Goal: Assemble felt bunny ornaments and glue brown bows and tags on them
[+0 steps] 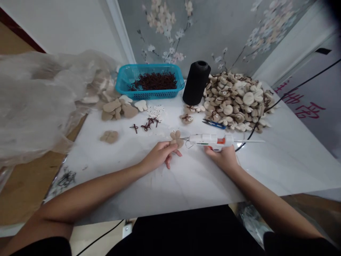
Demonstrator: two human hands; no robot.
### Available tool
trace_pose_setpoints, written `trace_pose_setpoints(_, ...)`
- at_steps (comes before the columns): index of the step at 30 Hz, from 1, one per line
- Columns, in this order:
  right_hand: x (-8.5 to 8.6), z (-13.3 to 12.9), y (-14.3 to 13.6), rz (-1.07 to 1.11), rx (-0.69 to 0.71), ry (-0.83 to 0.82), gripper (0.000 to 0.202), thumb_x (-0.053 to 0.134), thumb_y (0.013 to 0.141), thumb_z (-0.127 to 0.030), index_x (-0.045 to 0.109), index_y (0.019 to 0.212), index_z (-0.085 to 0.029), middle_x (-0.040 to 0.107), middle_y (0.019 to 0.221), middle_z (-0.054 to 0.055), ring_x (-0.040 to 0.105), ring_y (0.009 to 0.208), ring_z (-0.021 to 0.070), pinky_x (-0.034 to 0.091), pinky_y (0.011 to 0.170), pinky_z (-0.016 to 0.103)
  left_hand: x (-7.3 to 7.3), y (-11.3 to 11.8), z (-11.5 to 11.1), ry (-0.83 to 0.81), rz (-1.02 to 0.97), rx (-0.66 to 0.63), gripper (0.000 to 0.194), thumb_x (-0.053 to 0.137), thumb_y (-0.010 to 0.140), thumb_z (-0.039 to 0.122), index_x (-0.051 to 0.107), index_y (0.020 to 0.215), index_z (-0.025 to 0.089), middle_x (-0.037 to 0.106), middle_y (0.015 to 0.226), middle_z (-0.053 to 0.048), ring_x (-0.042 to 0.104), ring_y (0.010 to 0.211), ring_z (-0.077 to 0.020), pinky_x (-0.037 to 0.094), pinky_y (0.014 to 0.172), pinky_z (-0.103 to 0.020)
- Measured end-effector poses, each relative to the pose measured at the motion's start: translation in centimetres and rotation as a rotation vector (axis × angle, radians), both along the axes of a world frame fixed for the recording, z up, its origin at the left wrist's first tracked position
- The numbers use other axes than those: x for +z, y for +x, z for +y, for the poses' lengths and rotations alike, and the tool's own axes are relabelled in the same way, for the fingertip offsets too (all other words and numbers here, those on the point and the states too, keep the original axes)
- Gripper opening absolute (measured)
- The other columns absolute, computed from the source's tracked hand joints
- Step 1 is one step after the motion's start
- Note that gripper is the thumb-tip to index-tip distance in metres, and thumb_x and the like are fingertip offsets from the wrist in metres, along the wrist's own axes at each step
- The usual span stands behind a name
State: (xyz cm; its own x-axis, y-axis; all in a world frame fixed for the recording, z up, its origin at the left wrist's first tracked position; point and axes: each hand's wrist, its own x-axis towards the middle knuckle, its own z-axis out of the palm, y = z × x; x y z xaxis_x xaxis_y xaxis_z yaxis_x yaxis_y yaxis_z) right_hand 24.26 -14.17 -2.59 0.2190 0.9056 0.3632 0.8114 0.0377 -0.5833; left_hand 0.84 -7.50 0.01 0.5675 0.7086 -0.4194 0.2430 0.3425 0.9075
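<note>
My left hand [161, 153] pinches the lower edge of a beige flower-shaped felt piece [176, 136] at the middle of the table. In my right hand [223, 156] is a white glue gun [204, 139], its metal tip pointing left and meeting the felt piece. A glue stick sticks out of the gun's back end. A small white tag shows at the top of the felt piece. Dark brown bows [150, 123] and small white tags [156, 111] lie just beyond. One beige piece with a bow and tag [187, 118] rests behind the gun's tip.
A blue basket [149, 95] of brown bows stands at the back, beside a black thread cone [196, 83]. Finished-looking pieces [237, 101] are heaped back right, near blue snips [214, 124]. Plain felt pieces [119, 108] and plastic bags [39, 103] lie left. A black cable crosses at right.
</note>
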Motion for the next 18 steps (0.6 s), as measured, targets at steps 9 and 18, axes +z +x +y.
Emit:
trace_pose_setpoints(9,-0.55,0.06,0.36,-0.056,-0.001,-0.031,0.020,0.055,0.065,-0.033,0.049,0.051,-0.020,0.060,0.049,0.002,0.058,0.045,0.0166,0.044,0.048,0.026,-0.60,-0.20,-0.49,0.120,0.092,-0.076,0.042,0.046,0.087,0.048,0.066,0.084,0.011,0.042,0.046,0.004,0.044,0.041,-0.0079,0.045,0.042,-0.019)
trace_pose_setpoints(18,-0.61,-0.06,0.32,-0.077,0.006,-0.055,0.018,0.053,0.066,-0.034,0.050,0.053,-0.022,0.062,0.051,0.002,0.060,0.049,0.0183,0.044,0.051,0.027,-1.04,-0.28,-0.46,0.128,0.070,-0.085,0.041,0.046,0.087,0.048,0.066,0.082,0.012,0.042,0.046,0.003,0.046,0.042,-0.0087,0.043,0.042,-0.019)
